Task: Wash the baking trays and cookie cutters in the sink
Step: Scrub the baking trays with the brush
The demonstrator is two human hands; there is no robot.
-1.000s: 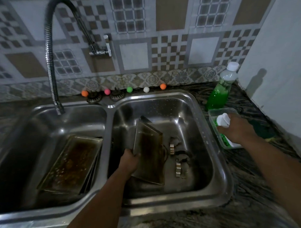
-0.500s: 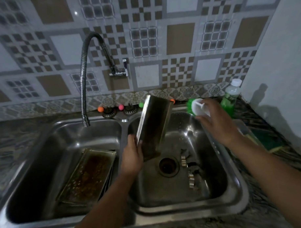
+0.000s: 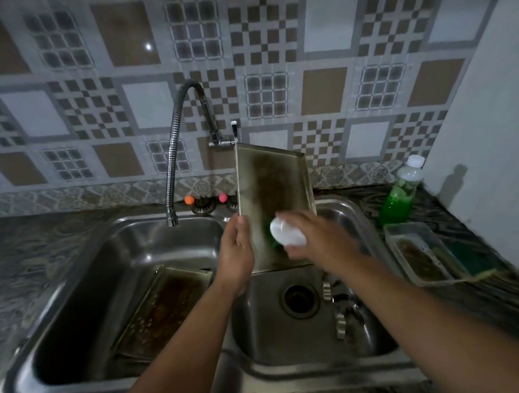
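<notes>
My left hand (image 3: 236, 254) grips the lower left edge of a stained baking tray (image 3: 275, 185), held upright above the right basin (image 3: 374, 326) of the double sink. My right hand (image 3: 318, 242) holds a white-handled scrubber with green bristles (image 3: 285, 235) against the tray's lower face. More dirty trays (image 3: 164, 307) lie stacked in the left basin (image 3: 81, 307). Several metal cookie cutters (image 3: 341, 316) lie on the right basin's floor beside the drain (image 3: 299, 299).
A flexible metal faucet (image 3: 173, 164) arcs over the left basin. A bottle of green dish soap (image 3: 401, 195) stands on the dark counter at the right, with a clear plastic tub (image 3: 421, 255) and a green scouring pad (image 3: 468, 256) in front of it. Small coloured balls (image 3: 189, 199) sit behind the sink.
My left hand lifted the tray out of the right basin and turned its face toward me. My right hand brought the scrubber from the tub onto the tray.
</notes>
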